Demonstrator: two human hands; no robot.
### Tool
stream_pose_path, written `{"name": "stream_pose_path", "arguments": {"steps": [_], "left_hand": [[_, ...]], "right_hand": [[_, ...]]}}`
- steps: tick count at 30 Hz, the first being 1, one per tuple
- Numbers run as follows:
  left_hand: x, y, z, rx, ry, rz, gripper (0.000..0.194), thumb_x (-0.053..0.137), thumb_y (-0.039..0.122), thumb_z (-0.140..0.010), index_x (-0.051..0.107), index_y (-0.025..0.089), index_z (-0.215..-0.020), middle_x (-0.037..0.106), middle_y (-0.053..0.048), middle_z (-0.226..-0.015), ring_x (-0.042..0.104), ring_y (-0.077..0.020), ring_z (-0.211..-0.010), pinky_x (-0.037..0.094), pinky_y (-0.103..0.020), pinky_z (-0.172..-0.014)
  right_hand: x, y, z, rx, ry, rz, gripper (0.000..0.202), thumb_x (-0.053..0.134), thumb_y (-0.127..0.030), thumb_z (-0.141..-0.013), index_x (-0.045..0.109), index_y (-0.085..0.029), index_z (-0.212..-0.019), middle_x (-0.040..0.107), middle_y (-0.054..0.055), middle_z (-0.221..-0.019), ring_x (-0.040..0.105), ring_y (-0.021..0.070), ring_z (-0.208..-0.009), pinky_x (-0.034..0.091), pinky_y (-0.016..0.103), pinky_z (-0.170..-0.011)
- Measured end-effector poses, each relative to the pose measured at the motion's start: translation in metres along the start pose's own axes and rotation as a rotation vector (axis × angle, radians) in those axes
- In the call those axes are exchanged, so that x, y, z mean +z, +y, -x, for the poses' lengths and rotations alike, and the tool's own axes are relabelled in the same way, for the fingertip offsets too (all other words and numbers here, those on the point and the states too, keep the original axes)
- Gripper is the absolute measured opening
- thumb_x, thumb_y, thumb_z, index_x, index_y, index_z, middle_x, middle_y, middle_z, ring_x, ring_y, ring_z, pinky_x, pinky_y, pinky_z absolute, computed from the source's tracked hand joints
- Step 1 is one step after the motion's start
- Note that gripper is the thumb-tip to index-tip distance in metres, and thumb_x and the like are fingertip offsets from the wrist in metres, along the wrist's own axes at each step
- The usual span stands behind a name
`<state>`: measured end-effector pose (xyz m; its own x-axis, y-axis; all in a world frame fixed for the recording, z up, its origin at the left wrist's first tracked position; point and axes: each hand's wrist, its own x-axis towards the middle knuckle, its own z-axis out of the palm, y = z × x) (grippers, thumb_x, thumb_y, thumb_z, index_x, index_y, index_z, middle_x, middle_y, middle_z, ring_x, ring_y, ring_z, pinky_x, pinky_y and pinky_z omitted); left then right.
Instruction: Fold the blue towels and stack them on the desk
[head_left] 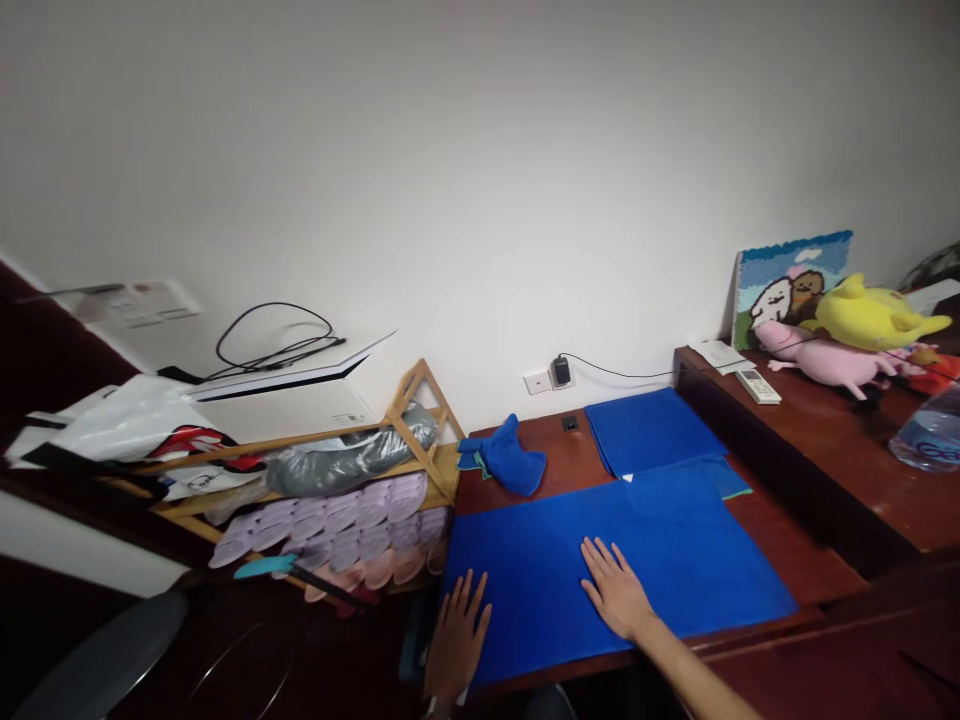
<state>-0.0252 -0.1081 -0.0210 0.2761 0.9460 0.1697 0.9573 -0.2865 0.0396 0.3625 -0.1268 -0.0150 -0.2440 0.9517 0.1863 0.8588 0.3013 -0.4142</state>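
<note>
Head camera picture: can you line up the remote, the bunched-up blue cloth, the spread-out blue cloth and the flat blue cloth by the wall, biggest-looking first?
1. spread-out blue cloth
2. flat blue cloth by the wall
3. bunched-up blue cloth
4. remote

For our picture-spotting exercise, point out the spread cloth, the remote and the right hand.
Spread cloth (544, 575), head view, bare upper surface.
Remote (758, 387), head view, upper face.
Right hand (619, 594), head view, back of the hand.
</note>
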Motion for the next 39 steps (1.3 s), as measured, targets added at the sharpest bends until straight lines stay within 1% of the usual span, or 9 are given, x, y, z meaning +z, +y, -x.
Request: {"name": "stream_pose_path", "arguments": {"steps": [3, 12, 17, 22, 26, 31, 34, 36, 39], "left_hand": [[0.000, -0.001, 0.001, -0.008, -0.008, 0.006, 0.056, 0.037, 0.042, -0.110, 0.034, 0.038, -0.166, 0.039, -0.002, -0.173, 0.038, -0.0270, -0.158, 0.039, -0.055, -0.126], [0.002, -0.001, -0.001, -0.002, 0.024, 0.002, 0.057, 0.039, 0.042, -0.109, 0.034, 0.039, -0.166, 0.041, -0.002, -0.172, 0.041, -0.0271, -0.157, 0.041, -0.055, -0.124], [-0.002, -0.001, -0.002, 0.020, 0.081, -0.042, 0.056, 0.039, 0.036, -0.106, 0.043, 0.037, -0.162, 0.050, 0.000, -0.166, 0.047, -0.0237, -0.153, 0.044, -0.050, -0.123], [-0.016, 0.014, 0.001, 0.085, 0.304, -0.088, 0.045, 0.043, 0.027, -0.101, 0.073, 0.029, -0.135, 0.076, -0.005, -0.135, 0.071, -0.0248, -0.125, 0.057, -0.044, -0.109], [-0.021, 0.113, -0.008, 0.292, 0.358, 0.031, 0.043, 0.048, 0.012, -0.095, 0.076, 0.027, -0.124, 0.079, -0.008, -0.115, 0.074, -0.0230, -0.108, 0.061, -0.037, -0.096], [0.005, 0.340, -0.042, 0.616, 0.092, 0.279, 0.021, 0.066, 0.032, -0.094, 0.075, 0.026, -0.112, 0.076, -0.009, -0.100, 0.069, -0.0245, -0.093, 0.055, -0.039, -0.084], [0.036, 0.459, -0.058, 0.709, -0.025, 0.340, 0.032, 0.075, 0.046, -0.089, 0.075, 0.024, -0.112, 0.076, -0.013, -0.097, 0.068, -0.0310, -0.095, 0.053, -0.045, -0.082], [0.056, 0.514, -0.062, 0.693, -0.101, 0.375, 0.029, 0.079, 0.035, -0.086, 0.077, 0.026, -0.114, 0.076, -0.018, -0.097, 0.069, -0.0334, -0.096, 0.051, -0.051, -0.084], [0.074, 0.555, -0.062, 0.466, -0.160, 0.602, 0.030, 0.080, 0.020, -0.085, 0.081, 0.032, -0.113, 0.076, -0.023, -0.094, 0.071, -0.0333, -0.101, 0.048, -0.055, -0.085]], "right_hand": [[0.001, 0.023, 0.012, 0.109, 0.010, 0.020, 0.065, 0.029, -0.056, -0.108, 0.037, -0.029, -0.166, 0.039, 0.002, -0.170, 0.036, 0.0262, -0.159, 0.028, 0.052, -0.131], [-0.081, 0.225, 0.102, 0.581, 0.338, 0.246, 0.071, 0.024, -0.054, -0.095, 0.070, -0.026, -0.142, 0.065, 0.015, -0.150, 0.053, 0.0412, -0.145, 0.040, 0.064, -0.121], [-0.116, 0.260, 0.055, 0.561, 0.338, 0.212, 0.073, 0.018, -0.050, -0.101, 0.067, -0.015, -0.143, 0.060, 0.018, -0.153, 0.057, 0.0324, -0.142, 0.042, 0.048, -0.123], [-0.113, 0.264, 0.000, 0.622, 0.131, 0.177, 0.068, 0.023, -0.047, -0.102, 0.057, -0.019, -0.155, 0.053, 0.013, -0.163, 0.043, 0.0294, -0.155, 0.030, 0.052, -0.129], [-0.092, 0.271, 0.001, 0.570, 0.132, 0.239, 0.069, 0.021, -0.045, -0.103, 0.047, -0.020, -0.162, 0.044, 0.009, -0.169, 0.034, 0.0281, -0.160, 0.020, 0.054, -0.131], [-0.087, 0.276, 0.008, 0.535, 0.124, 0.231, 0.073, 0.012, -0.045, -0.104, 0.041, -0.016, -0.165, 0.040, 0.007, -0.171, 0.029, 0.0253, -0.162, 0.017, 0.051, -0.133], [-0.090, 0.278, 0.009, 0.504, 0.172, 0.186, 0.074, 0.010, -0.047, -0.105, 0.040, -0.018, -0.166, 0.041, 0.005, -0.171, 0.030, 0.0234, -0.161, 0.019, 0.048, -0.133], [-0.090, 0.281, 0.009, 0.483, 0.198, 0.144, 0.075, 0.010, -0.049, -0.104, 0.040, -0.018, -0.165, 0.042, 0.006, -0.170, 0.031, 0.0234, -0.161, 0.021, 0.048, -0.132], [-0.087, 0.288, 0.011, 0.486, 0.220, 0.061, 0.080, 0.010, -0.055, -0.102, 0.043, -0.015, -0.164, 0.043, 0.009, -0.169, 0.033, 0.0256, -0.160, 0.024, 0.049, -0.131]]}}
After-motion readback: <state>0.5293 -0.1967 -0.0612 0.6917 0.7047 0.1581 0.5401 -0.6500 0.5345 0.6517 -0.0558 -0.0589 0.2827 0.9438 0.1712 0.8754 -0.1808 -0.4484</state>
